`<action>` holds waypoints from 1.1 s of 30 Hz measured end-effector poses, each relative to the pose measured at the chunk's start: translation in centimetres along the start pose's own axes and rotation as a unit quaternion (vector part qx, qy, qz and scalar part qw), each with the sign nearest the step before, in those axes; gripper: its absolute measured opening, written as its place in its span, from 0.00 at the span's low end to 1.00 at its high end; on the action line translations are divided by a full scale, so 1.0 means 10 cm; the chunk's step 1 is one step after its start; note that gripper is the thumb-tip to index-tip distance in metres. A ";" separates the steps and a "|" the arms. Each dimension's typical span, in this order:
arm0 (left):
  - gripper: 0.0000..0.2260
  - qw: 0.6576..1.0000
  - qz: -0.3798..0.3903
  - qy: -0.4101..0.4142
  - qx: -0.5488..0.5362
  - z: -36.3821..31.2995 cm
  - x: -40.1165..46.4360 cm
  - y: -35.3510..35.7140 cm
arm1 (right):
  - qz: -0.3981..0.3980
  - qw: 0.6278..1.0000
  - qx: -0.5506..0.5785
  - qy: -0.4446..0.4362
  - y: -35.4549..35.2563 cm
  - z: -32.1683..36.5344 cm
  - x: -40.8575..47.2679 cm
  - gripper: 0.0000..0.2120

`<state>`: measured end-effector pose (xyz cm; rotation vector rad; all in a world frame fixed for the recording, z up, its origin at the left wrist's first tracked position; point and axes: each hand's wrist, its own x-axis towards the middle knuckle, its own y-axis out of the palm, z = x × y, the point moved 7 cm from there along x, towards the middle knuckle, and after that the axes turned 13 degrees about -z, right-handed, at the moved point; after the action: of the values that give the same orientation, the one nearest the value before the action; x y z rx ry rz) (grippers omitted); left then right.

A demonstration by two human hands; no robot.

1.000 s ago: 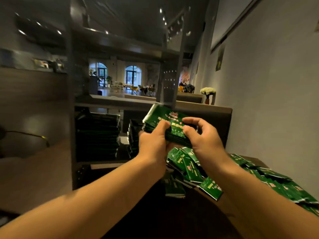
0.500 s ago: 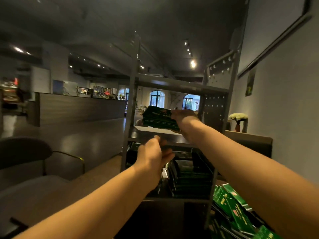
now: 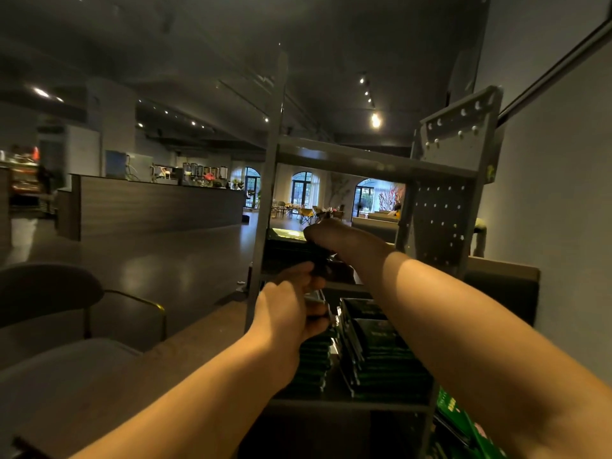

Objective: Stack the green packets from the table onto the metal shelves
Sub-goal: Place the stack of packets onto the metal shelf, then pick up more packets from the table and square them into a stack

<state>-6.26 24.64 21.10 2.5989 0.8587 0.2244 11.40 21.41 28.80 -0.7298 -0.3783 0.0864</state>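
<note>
Dim café interior with dark ceiling, track lights and arched windows at the far end. At far left, a grey chair (image 3: 46, 293) stands on the polished floor. Behind it runs a long dark wood-panelled service counter (image 3: 159, 203) carrying jars and machines, too small to identify.

Centre: the metal shelves (image 3: 364, 160), a grey perforated-upright unit, stand against the right-hand wall. The left hand (image 3: 284, 313) is raised in front of the unit's left upright, at the level of the middle shelf edge; its fingers are curled forward, but whether they hold or merely touch anything cannot be determined, as the area is dark and blurred.

Just above and to the right, the right hand (image 3: 334, 236) reaches into the middle shelf and grips a bundle of green packets (image 3: 288, 240) from the right side, the bundle lying flat at the shelf's left end. Whether it rests fully on the shelf cannot be told.

On the shelf below, two stacks of packets (image 3: 381, 352) stand side by side, the right one partly covered by the right forearm.

At lower right, loose packets (image 3: 460, 422) lie on the bench; little of it shows.
</note>
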 end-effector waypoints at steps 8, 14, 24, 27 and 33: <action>0.12 1.000 -0.012 0.012 -0.005 0.02 0.00 0.01 | -0.008 0.997 -0.034 -0.072 -0.08 0.05 0.02 0.15; 0.12 0.999 -0.032 0.039 -0.012 -0.06 -0.11 0.09 | -0.087 0.979 -0.093 -0.159 -0.41 0.08 -0.35 0.13; 0.09 0.984 -0.092 0.141 -0.055 0.05 -0.37 0.39 | -0.101 0.970 0.074 -0.210 -1.14 -0.52 -1.62 0.07; 0.09 0.980 -0.048 0.181 -0.061 0.30 -0.57 0.64 | -0.095 0.974 0.098 -0.182 -1.33 -1.05 -1.83 0.05; 0.09 0.960 0.123 0.247 0.056 1.07 -0.97 1.21 | -0.145 0.983 0.079 -0.079 -1.64 -2.28 -2.04 0.07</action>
<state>-4.68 6.57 16.10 2.7990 0.7084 0.9523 -0.12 -9.44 17.91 -0.5067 -0.6196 -0.0995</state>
